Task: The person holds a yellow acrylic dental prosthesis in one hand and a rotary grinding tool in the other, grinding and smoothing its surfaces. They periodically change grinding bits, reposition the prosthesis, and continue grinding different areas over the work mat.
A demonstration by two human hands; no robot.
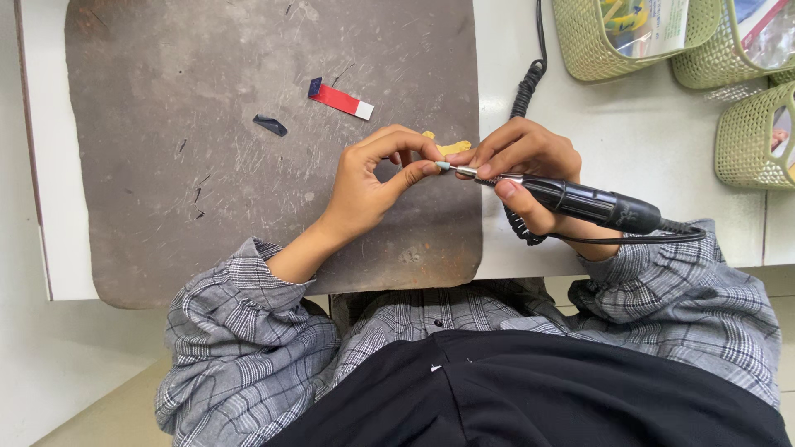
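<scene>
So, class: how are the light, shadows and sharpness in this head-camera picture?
Head view: even, soft light; faint shadows under the left hand and right hand on the grey mat; black rotary tool sharp; baskets cut off at the edge.

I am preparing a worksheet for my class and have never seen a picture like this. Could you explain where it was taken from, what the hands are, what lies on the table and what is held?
There is no machine here: a camera worn on a person's head looks down at their own two hands. The right hand holds a black power tool, gripped like a pen, with a coiled cable running from it. Its metal tip meets a small piece pinched in the fingers of the left hand; a small yellow piece shows between the hands. Under them lies a scratched dark mat on a white table. On the mat lie a small red, white and blue strip and a dark scrap. Green baskets stand at the top right.
</scene>
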